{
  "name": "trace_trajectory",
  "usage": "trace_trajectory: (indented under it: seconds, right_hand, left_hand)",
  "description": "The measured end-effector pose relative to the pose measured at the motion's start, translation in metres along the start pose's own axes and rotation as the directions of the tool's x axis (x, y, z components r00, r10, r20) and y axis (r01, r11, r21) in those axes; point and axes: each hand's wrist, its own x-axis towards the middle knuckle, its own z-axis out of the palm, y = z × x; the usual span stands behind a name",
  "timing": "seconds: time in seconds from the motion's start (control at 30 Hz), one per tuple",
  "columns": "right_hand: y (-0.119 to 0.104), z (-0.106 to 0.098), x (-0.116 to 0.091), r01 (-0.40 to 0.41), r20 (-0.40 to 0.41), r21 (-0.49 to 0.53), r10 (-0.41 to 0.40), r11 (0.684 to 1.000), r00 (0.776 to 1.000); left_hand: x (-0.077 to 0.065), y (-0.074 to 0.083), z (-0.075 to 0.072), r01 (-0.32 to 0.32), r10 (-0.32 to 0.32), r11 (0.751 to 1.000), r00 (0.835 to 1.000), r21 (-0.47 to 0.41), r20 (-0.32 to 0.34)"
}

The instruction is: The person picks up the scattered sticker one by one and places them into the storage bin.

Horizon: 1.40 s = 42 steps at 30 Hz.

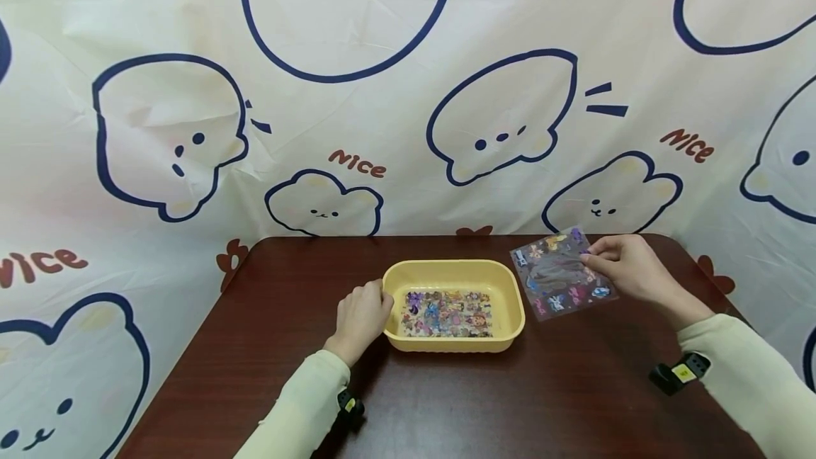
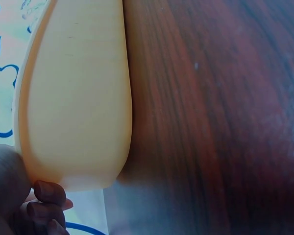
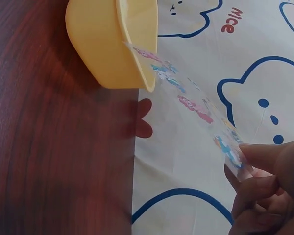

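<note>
A yellow plastic basin (image 1: 454, 344) stands on the dark wooden table, with several colourful sticker sheets (image 1: 446, 314) lying on its bottom. My left hand (image 1: 362, 317) grips the basin's left rim, thumb on top and fingers curled beneath; in the left wrist view the fingers (image 2: 50, 193) curl at the end of the basin's wall (image 2: 78, 98). To the right of the basin, my right hand (image 1: 627, 268) pinches a clear sticker sheet (image 1: 561, 275) by its right edge between thumb and fingers. Cartoon figures line the sheet's borders, its middle is plain, and it hangs tilted in the air.
The table (image 1: 440, 402) is reddish-brown wood with a far edge just behind the basin. A white cloth (image 1: 395, 119) printed with blue cartoon outlines hangs behind and at both sides. Black straps with small devices (image 1: 681, 372) sit on the wrists.
</note>
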Motion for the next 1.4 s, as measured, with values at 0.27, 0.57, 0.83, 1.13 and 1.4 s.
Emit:
trace_trajectory:
  seconds: [0.27,0.57,0.83,1.13,1.4]
  right_hand:
    - [-0.003,0.008,0.003,0.024,0.004,0.053,-0.024,0.998,1.000]
    - [-0.009,0.021,0.007,0.046,0.013,0.108,-0.048,0.993,0.999]
    - [-0.013,0.035,0.008,0.047,0.005,0.131,-0.048,0.990,0.999]
    - [-0.019,0.052,0.012,0.033,0.008,0.164,-0.035,0.986,0.999]
    - [-0.026,0.064,0.014,-0.001,0.033,0.207,-0.006,0.978,0.999]
  left_hand:
    - [0.001,0.000,0.000,0.009,-0.009,1.000,1.000,0.000,0.003]
    - [0.000,0.001,0.000,0.007,-0.007,1.000,1.000,0.004,0.001]
    - [-0.001,0.001,0.000,0.013,-0.013,1.000,1.000,-0.015,0.007]
    - [-0.001,0.001,0.000,0.014,-0.014,1.000,1.000,-0.016,0.006]
    - [-0.001,0.002,0.000,0.006,-0.006,1.000,1.000,-0.012,0.003]
